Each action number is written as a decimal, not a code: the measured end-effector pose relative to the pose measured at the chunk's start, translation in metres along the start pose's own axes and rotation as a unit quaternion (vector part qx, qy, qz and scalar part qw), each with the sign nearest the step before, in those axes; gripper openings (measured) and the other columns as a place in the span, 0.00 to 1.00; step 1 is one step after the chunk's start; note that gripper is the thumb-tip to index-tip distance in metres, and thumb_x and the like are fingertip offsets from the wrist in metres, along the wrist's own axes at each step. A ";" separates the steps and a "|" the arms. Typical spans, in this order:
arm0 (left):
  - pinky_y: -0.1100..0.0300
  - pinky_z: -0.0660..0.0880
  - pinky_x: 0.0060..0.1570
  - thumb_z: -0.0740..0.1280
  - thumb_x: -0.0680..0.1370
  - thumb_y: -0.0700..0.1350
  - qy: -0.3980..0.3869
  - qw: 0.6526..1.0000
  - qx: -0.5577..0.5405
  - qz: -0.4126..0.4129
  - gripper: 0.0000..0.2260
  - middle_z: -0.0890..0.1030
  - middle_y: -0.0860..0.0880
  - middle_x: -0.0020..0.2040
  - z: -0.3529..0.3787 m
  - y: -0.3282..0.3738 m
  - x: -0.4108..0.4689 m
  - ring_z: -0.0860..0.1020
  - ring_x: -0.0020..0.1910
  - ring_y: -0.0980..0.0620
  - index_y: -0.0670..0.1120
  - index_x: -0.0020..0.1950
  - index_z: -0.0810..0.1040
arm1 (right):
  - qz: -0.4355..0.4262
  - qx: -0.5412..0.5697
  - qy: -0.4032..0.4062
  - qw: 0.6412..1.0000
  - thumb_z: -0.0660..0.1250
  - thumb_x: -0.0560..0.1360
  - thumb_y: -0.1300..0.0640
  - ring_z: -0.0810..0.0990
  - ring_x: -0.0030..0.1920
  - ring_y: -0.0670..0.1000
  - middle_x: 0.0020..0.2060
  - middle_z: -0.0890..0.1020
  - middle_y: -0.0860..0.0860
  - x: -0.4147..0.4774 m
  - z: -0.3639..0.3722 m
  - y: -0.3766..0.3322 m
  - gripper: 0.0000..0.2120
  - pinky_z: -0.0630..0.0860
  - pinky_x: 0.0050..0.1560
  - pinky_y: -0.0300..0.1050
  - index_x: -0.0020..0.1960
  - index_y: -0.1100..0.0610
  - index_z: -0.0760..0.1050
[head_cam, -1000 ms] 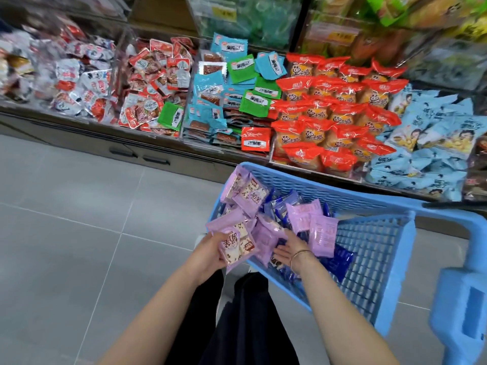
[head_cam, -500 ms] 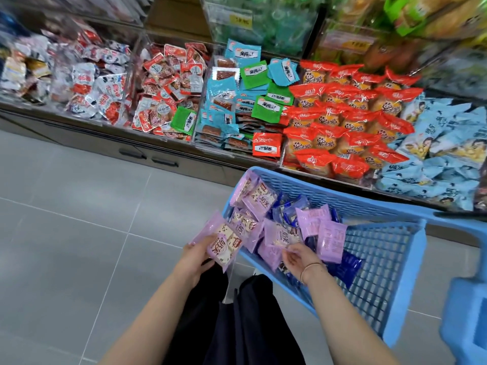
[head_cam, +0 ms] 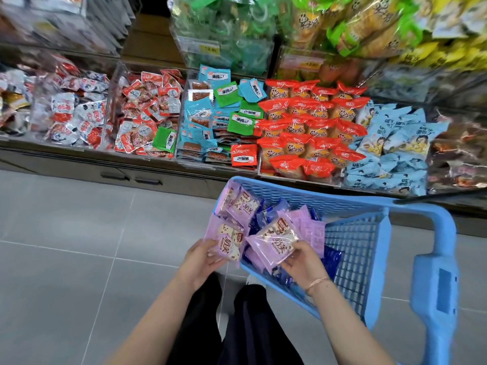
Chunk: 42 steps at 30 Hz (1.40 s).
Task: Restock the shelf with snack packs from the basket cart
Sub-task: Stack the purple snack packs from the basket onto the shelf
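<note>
Packs: soft lilac plastic snack packs (head_cam: 247, 209) lay heaped at the left end of the blue mesh plastic basket cart (head_cam: 350, 200).
Left hand: the left hand (head_cam: 201, 262) had its fingers grasping one lilac pack (head_cam: 229, 246) at the cart's corner.
Right hand: the right hand (head_cam: 303, 262) had its fingers pinching a second lilac pack (head_cam: 274, 243) over the heap.
Shelf: the shelf (head_cam: 79, 151) of clear bins stood just beyond the cart, with red packets (head_cam: 311, 122) in the bin nearest it.

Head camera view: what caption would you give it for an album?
Left hand and right hand hold purple snack packs at the blue basket cart, facing the snack shelf.
</note>
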<state>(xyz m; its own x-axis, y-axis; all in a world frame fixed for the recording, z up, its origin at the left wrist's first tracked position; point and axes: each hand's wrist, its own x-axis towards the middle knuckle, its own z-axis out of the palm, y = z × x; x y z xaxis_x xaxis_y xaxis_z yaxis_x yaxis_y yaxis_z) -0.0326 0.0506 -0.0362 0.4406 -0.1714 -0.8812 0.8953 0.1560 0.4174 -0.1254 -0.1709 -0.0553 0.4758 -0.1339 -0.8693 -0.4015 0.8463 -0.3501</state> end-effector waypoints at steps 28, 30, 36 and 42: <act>0.53 0.75 0.49 0.66 0.67 0.65 -0.175 0.937 0.297 -0.052 0.23 0.82 0.48 0.44 0.036 0.011 -0.012 0.80 0.47 0.48 0.47 0.48 0.76 | -0.028 -0.306 -0.097 0.947 0.66 0.70 0.71 0.82 0.45 0.51 0.45 0.83 0.54 -0.024 0.014 0.021 0.15 0.80 0.45 0.47 0.52 0.57 0.73; 0.58 0.76 0.46 0.69 0.64 0.68 -0.174 0.872 0.456 -0.031 0.28 0.82 0.53 0.46 0.043 0.018 -0.011 0.80 0.46 0.54 0.48 0.53 0.76 | -0.039 -0.396 -0.120 0.909 0.70 0.68 0.67 0.82 0.39 0.45 0.40 0.84 0.48 -0.025 0.014 0.014 0.16 0.77 0.38 0.38 0.52 0.54 0.73; 0.64 0.70 0.59 0.77 0.65 0.58 -0.220 0.794 0.566 -0.011 0.26 0.77 0.60 0.58 0.058 0.029 0.006 0.74 0.64 0.53 0.58 0.60 0.73 | -0.028 -0.272 -0.118 0.955 0.68 0.74 0.56 0.79 0.48 0.56 0.51 0.81 0.57 -0.006 0.014 0.002 0.16 0.76 0.55 0.57 0.61 0.57 0.73; 0.51 0.69 0.68 0.79 0.60 0.51 -0.138 0.930 0.342 -0.002 0.38 0.81 0.49 0.61 0.032 0.007 0.017 0.77 0.63 0.47 0.46 0.68 0.70 | -0.140 -0.440 0.111 0.880 0.66 0.76 0.55 0.77 0.52 0.56 0.55 0.76 0.60 0.044 -0.014 -0.027 0.11 0.76 0.50 0.47 0.55 0.60 0.73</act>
<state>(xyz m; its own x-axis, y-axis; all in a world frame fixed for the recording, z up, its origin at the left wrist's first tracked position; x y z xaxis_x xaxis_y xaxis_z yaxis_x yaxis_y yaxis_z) -0.0168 0.0174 -0.0411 0.3539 -0.4281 -0.8316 0.6875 -0.4837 0.5416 -0.1049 -0.2065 -0.0891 0.5268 -0.4529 -0.7193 -0.7900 0.0512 -0.6109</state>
